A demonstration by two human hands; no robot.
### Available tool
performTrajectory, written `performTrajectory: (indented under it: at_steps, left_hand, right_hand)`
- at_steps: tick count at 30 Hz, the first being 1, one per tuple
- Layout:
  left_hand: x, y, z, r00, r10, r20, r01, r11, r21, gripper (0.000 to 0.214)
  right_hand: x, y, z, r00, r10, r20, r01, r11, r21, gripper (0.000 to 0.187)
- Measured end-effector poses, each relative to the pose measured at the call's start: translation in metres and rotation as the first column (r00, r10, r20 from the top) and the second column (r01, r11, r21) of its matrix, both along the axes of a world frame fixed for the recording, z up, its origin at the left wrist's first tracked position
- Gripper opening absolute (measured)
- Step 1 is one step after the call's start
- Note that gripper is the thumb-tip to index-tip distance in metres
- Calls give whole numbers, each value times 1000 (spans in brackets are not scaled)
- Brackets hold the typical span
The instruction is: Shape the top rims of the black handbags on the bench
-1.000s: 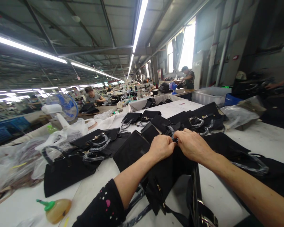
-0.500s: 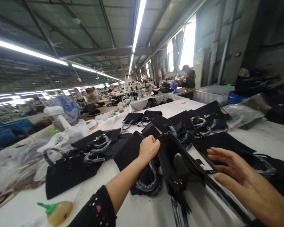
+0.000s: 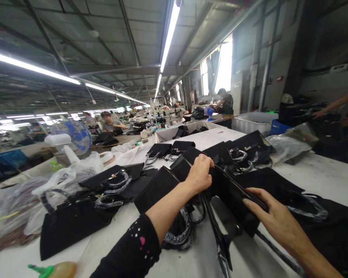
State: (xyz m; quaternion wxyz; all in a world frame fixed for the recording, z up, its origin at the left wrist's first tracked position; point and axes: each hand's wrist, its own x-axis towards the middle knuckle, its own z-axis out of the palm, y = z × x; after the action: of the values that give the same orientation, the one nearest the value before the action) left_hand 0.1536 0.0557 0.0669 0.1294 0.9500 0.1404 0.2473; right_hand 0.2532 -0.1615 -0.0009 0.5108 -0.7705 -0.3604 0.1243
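Note:
A black handbag [image 3: 230, 195] is held up over the white table between my two hands. My left hand [image 3: 199, 173] is closed on its upper left corner. Around its right edge, my right hand [image 3: 268, 210] has the thumb on the near side and the fingers behind. The bag's long handles, wrapped in clear plastic, hang down toward the table. Below my left forearm lies another black bag with a plastic-wrapped handle [image 3: 178, 231]. To the right of my right hand is a black bag [image 3: 321, 216], partly cut off by the frame.
Several black handbags [image 3: 78, 220] lie across the white table [image 3: 330, 170]. A bottle with a green nozzle [image 3: 58, 269] stands at the front left, near clear plastic bags [image 3: 66, 181] and a blue fan [image 3: 78, 137]. Farther back are a translucent bin [image 3: 252, 122] and people working.
My right hand has gone from open beside the handbag to gripping its right edge. My left hand has shifted right and slightly up with the bag, which now stands more open.

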Motion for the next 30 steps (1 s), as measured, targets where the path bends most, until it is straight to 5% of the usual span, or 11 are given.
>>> performTrajectory:
  at_steps: [13, 20, 30]
  left_hand:
    - [9, 16, -15, 998, -1, 63, 6, 997, -77, 16]
    - [-5, 24, -5, 981, -179, 76, 194, 918, -345, 16]
    - [17, 24, -6, 983, -147, -113, 138, 987, -83, 26]
  right_hand:
    - [4, -3, -1, 990, 114, -87, -113, 993, 16, 45]
    - [17, -18, 10, 964, 164, -210, -165, 986, 16, 56]
    - [42, -2, 5, 973, 173, -156, -173, 985, 16, 40]
